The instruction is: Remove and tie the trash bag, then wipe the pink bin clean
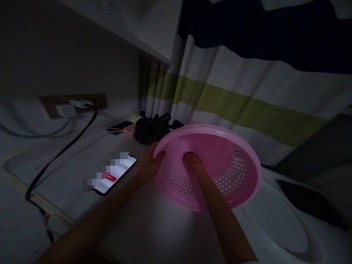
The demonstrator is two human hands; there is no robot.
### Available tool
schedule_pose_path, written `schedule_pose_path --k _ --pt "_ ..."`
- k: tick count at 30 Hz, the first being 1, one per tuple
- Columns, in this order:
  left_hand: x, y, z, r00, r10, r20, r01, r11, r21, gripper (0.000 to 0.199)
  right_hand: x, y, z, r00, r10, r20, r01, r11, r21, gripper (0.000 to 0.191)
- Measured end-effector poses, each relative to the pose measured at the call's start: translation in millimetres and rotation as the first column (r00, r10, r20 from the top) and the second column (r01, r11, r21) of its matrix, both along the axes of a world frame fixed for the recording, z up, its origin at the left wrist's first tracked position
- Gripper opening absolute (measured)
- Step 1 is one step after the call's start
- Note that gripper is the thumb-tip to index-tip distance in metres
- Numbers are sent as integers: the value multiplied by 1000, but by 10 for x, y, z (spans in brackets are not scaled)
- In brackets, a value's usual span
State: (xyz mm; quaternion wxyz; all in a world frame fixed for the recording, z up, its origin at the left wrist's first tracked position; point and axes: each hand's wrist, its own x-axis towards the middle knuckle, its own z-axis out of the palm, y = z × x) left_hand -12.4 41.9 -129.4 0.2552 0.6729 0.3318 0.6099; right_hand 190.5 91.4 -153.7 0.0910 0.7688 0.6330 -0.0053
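A pink plastic basket [233, 137] with rows of holes in its wall is tilted, its open side facing me, above the white surface. My left hand [150, 164] grips the basket's left rim, thumb on the inside and fingers behind it. My right hand [192, 160] reaches inside against the basket's bottom, its fingers curled and partly hidden in shadow. Something dark shows at the fingers, too dim to make out.
A lit phone [118, 174] lies left of the basket on the white surface [68, 176]. Behind are a black plastic bag [151, 129] and a pink item [129, 129]. Plugs and cables [66, 109] are at the left wall. A white round lid or basin [277, 216] is at right.
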Motion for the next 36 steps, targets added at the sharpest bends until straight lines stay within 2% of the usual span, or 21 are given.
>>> schedule_pose_path --k 7,13,24,27,33,36 --pt "-18 6 -13 1000 16 -18 -16 1000 -11 22 34 91 -35 999 -39 -9 39 999 27 39" --pt "-12 -13 10 1000 -2 11 2 1000 -15 22 31 109 -63 1000 -24 -16 25 999 46 40" --pt "-17 -53 125 999 9 52 -1 987 -162 33 -20 66 -88 999 -36 -6 36 995 93 43" --pt "-9 -59 127 997 32 66 -24 993 -113 35 -31 58 -94 999 -47 -2 47 993 105 44" --pt "2 -41 88 992 121 19 -123 983 133 47 -51 39 -72 999 -44 1 43 993 105 45" --pt "-6 -12 39 993 113 -16 -109 982 152 46 -57 36 -52 999 -46 -2 46 995 88 46"
